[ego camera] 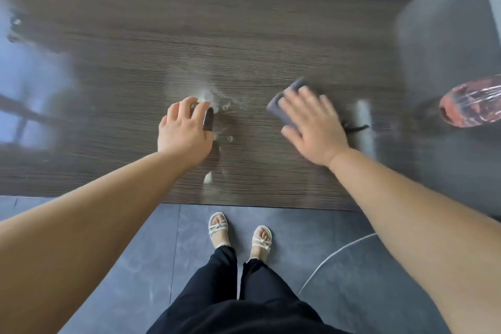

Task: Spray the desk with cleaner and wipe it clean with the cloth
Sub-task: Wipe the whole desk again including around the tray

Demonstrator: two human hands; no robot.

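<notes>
Sandals (240, 233) on grey floor, cable (339, 249) curving off to the right of them. Desk (108, 89) edge just beyond the toes.

Left hand (184, 130): fingers loosely bent, released, grasping nothing I can make out. Dark patch under the fingertips looks like shadow. Cleaner (208, 96) is a white foamy patch just past these fingertips and to their right. More specks sit beside the thumb, and one blob sits back near the desk edge.

Right hand (311, 127): fingers straight and spread, pressing flat on the cloth (284, 108), not clenched round it. Cloth pokes out beyond the fingertips and on the thumb side; hand and cloth are blurred. Black strand (355, 127) just off the little-finger side. Pink bottle (471, 102) well right of the right fingers; can't tell if standing or lying.

Risks, as judgement:
- Cloth only pinned, so it may bunch or slip out on a fast sweep
- Left fingers so near the foam may smear it
- Blob by the edge may be missed or pushed onto the floor by the feet
- A wide rightward stroke may snag the strand or knock the bottle
</notes>
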